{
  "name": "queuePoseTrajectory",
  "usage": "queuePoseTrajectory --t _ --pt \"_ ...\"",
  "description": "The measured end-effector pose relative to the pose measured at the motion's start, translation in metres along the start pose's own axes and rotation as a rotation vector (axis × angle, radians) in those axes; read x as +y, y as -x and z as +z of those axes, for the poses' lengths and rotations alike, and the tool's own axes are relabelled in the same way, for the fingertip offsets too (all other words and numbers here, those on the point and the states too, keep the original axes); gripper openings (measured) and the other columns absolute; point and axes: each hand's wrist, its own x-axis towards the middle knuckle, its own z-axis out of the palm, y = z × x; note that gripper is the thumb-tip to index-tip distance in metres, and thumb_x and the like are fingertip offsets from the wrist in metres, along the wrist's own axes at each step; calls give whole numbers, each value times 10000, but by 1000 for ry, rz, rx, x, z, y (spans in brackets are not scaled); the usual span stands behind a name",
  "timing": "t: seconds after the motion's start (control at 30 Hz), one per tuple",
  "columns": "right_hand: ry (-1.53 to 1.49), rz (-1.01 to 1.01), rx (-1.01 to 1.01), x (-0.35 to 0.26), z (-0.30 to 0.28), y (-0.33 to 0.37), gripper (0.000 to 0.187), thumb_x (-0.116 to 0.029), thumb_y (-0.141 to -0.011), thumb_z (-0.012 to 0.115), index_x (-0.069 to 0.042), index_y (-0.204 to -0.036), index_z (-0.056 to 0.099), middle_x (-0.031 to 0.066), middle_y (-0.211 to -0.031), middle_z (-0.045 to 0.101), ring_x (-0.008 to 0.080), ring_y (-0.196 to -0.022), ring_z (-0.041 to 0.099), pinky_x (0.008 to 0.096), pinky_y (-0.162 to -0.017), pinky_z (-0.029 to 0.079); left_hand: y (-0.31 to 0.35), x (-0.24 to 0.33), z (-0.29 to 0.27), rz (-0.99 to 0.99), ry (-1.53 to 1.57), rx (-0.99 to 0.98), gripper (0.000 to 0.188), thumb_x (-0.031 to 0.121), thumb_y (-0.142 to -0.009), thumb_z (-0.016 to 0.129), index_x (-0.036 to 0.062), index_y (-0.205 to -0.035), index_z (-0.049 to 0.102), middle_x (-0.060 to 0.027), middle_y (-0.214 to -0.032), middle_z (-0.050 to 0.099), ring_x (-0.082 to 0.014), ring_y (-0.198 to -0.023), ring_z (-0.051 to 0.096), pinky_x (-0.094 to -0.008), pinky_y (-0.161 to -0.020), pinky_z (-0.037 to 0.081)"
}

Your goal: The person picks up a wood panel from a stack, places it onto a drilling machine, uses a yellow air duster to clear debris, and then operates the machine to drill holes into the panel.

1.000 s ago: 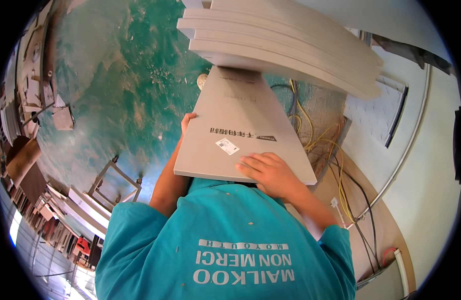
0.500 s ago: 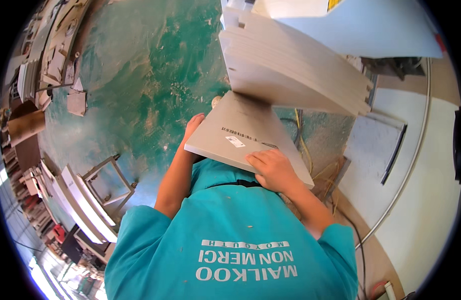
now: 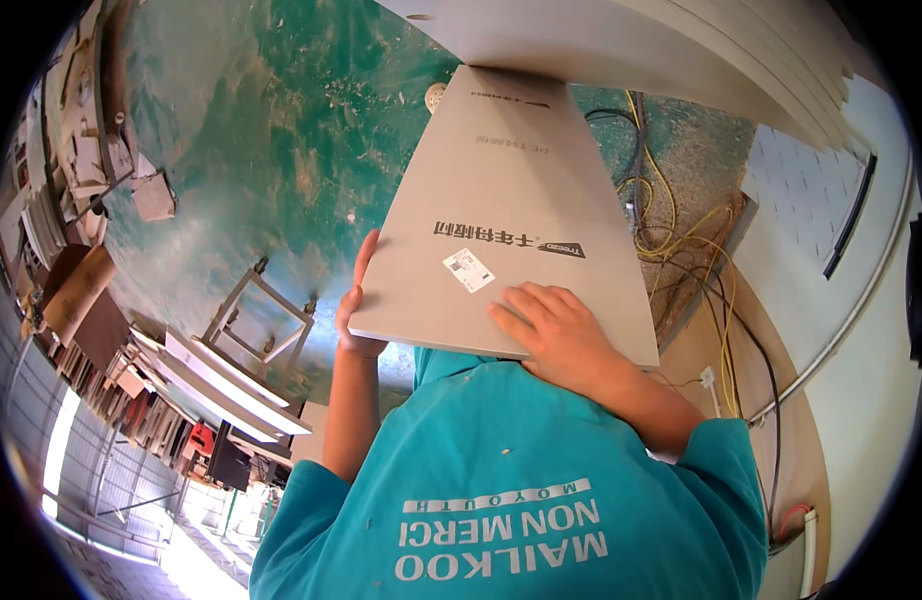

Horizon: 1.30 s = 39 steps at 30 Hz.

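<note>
A long grey-beige board with dark print and a white sticker extends away from my waist, its near end against my shirt. My left hand grips its left edge close to the near corner; some of the fingers are hidden under it. Over the near edge lies my right hand, fingers together on the top face to the right of the sticker. Its thumb is mostly out of sight. The board's far end meets the lower side of a stack of similar boards at the upper right.
Yellow and black cables lie on the floor right of the board. A metal pipe curves along the right side. At the left are a small metal frame, white panels and board scraps on the green floor.
More of the board's top face now shows, and its far end sits higher in the picture. The stack has shifted up and right in view. Both hands remain on the board.
</note>
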Motion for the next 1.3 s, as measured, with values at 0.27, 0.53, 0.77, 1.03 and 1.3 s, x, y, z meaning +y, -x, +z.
queuePoseTrajectory --t 0.27,0.53,0.77,1.03,1.3 --pt "-25 -38 -58 3 -4 -6 614 -165 -722 669 -73 -1315 541 139 -1293 518 298 -1248 459 423 -1035 362 3 2 2 -20 22 38 992 358 -664 631 98 -1533 230 -157 -1515 325 -338 -1373 365 -451 -1135 307" --pt "-13 -47 -88 0 -14 -4 653 -168 -709 682 -90 -1338 526 127 -1288 517 287 -1243 456 410 -1032 361 4 7 9 -7 -3 2 957 349 -678 608 81 -1523 248 -166 -1490 361 -338 -1355 391 -444 -1128 318" --pt "192 -80 128 -2 -30 9 622 -142 -647 743 -130 -1246 574 64 -1190 592 244 -1104 551 400 -954 403 -7 28 28 11 -69 -65 903 328 -681 526 76 -1512 280 -183 -1463 396 -336 -1328 418 -426 -1114 329" --pt "226 -393 704 -31 -69 2 364 -142 -642 720 -113 -1002 669 15 -970 604 190 -897 564 360 -745 433 -81 83 75 54 -221 26 686 311 -864 444 82 -1495 304 -162 -1194 597 -283 -1038 602 -415 -873 488" --pt "189 92 785 98 -121 -70 197 -164 -834 626 -124 -993 734 113 -939 712 310 -828 675 399 -734 534 -110 72 109 287 -173 159 671 407 -986 456 68 -1507 204 -227 -1423 428 -372 -1138 593 -387 -880 539"
